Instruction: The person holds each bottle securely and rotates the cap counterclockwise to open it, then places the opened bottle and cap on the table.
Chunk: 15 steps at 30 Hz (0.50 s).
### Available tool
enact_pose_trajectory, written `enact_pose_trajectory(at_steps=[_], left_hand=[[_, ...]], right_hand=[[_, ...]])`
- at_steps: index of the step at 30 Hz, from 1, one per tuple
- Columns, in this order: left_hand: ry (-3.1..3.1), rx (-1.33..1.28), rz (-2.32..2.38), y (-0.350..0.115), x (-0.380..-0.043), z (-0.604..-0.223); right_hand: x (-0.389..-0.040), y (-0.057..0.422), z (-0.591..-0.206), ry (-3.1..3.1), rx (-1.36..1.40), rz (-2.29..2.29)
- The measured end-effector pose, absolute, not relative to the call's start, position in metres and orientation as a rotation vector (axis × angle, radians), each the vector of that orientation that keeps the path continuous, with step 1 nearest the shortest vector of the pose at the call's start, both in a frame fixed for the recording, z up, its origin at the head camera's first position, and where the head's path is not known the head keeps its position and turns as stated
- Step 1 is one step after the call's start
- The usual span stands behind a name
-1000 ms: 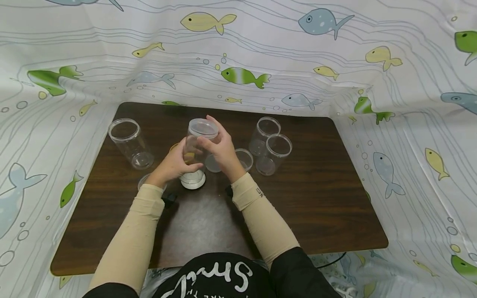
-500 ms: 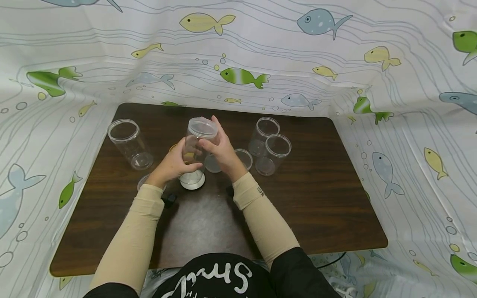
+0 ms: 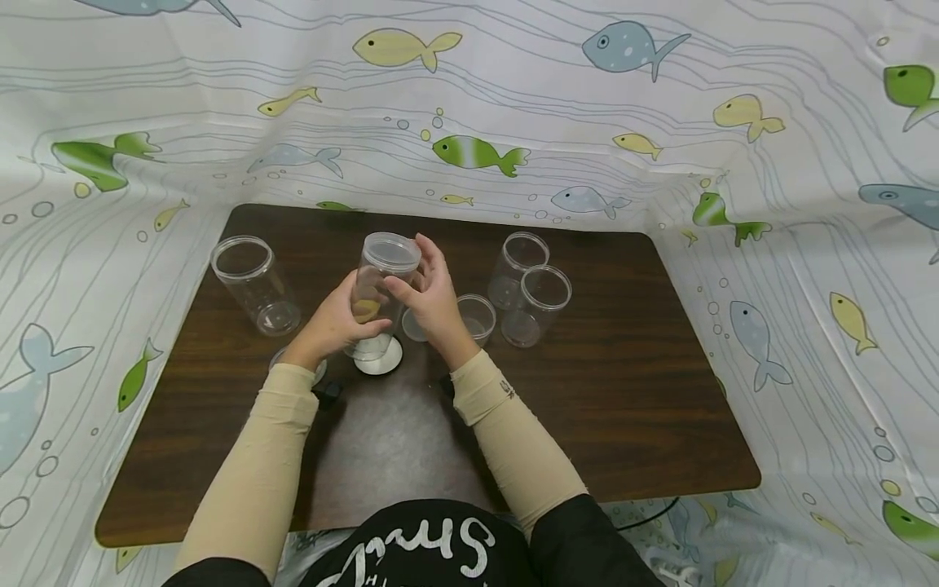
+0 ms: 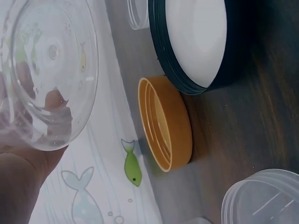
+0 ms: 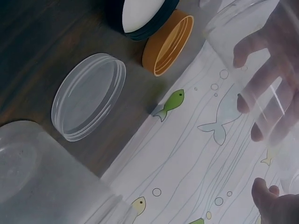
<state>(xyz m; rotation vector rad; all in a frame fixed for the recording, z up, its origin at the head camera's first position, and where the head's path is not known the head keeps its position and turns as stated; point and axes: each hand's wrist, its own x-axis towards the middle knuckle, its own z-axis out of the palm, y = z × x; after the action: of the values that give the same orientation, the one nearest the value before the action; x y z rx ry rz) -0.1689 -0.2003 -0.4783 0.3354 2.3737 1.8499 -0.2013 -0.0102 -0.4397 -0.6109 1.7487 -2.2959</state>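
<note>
Both hands hold a clear plastic jar point(image 3: 374, 285) up over the middle of the table, tilted, with a clear lid point(image 3: 392, 251) on its top. The left hand point(image 3: 333, 322) grips the jar's lower body, thumb towards me. The right hand point(image 3: 433, 302) holds the upper end, its thumb near the lid's rim and its fingers on the far side. Beneath the jar lies a black lid with a white lining point(image 4: 198, 37). Next to it an orange lid point(image 4: 168, 123) stands on its edge area, seen in head view only through the jar. A loose clear lid point(image 5: 88, 97) lies nearby.
One tall open jar point(image 3: 257, 285) stands at the table's left. Two more open jars, a rear jar point(image 3: 508, 273) and a front jar point(image 3: 539, 306), stand right of the hands. A shorter clear container point(image 3: 478, 319) is beside the right wrist; another clear round piece point(image 3: 319, 372) lies under the left wrist.
The hands and the jar have shifted slightly left. The right hand's fingertips sit a little lower beside the lid. The jars on the table have stayed put.
</note>
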Motion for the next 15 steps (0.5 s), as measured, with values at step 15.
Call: enact_pose_trajectory(at_steps=[15], left_hand=[[2.254, 0.536, 1.906, -0.189, -0.163, -0.478]], right_hand=[[-0.206, -0.013, -0.439, 1.682, -0.568, -2.339]])
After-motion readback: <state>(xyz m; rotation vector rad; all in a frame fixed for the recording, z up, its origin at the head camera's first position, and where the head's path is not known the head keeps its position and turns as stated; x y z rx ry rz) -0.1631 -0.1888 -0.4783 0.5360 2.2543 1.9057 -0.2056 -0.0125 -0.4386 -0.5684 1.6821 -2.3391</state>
